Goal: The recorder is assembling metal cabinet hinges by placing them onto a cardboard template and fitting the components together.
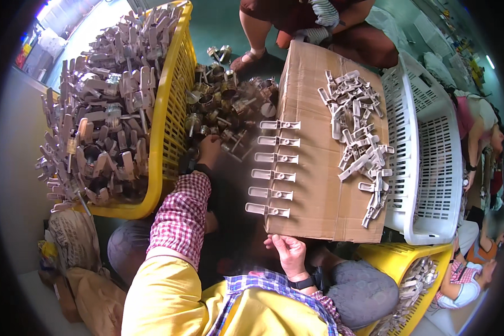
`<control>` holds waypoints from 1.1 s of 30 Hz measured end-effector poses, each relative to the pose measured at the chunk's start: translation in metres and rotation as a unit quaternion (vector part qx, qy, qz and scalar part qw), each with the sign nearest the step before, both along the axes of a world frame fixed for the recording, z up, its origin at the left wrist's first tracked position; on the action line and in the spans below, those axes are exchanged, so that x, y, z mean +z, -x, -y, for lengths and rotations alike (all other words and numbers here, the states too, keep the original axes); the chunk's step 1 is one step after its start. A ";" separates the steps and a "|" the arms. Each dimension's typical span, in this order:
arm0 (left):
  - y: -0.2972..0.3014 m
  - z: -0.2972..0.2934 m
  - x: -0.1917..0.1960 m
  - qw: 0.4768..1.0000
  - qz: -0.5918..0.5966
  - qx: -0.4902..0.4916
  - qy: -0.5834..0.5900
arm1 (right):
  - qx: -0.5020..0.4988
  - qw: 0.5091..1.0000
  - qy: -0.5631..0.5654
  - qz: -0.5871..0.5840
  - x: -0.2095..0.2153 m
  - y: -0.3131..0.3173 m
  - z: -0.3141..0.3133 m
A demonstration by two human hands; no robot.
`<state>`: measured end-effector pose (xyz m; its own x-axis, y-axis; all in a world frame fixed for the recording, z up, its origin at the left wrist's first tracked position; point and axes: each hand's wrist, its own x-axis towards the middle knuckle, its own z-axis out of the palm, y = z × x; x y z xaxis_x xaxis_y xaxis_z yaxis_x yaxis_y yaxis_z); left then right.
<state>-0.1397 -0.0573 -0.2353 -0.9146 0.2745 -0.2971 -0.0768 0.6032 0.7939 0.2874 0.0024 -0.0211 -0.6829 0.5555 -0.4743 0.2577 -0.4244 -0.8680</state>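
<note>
My left hand (208,149) reaches into a heap of small metal and glass parts (229,106) lying between a yellow basket and a cardboard box; whether it grips one is hidden. My right hand (288,251) holds the near edge of the cardboard box (319,190). On the box's left side lies a neat column of several pale plastic handle pieces (274,168). A loose pile of the same pieces (358,134) covers the box's right side.
A yellow basket (171,123) at left is heaped with grey assembled pieces. A white basket (431,151) stands right of the box, another yellow basket (409,280) below it. One person sits beyond the box (319,22), others at the right edge (476,129). Paper bags (78,263) lie lower left.
</note>
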 end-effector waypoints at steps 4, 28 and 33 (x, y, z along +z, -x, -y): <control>-0.004 0.011 -0.024 0.988 -0.072 0.009 0.133 | 0.013 1.000 0.003 0.009 0.001 0.004 -0.002; -0.121 0.071 -0.062 0.967 -0.092 -0.236 0.027 | 0.009 0.999 -0.029 -0.031 0.001 0.000 0.013; -0.113 0.073 0.039 0.896 0.221 0.174 -0.343 | -0.003 0.998 -0.041 -0.053 0.000 -0.003 0.020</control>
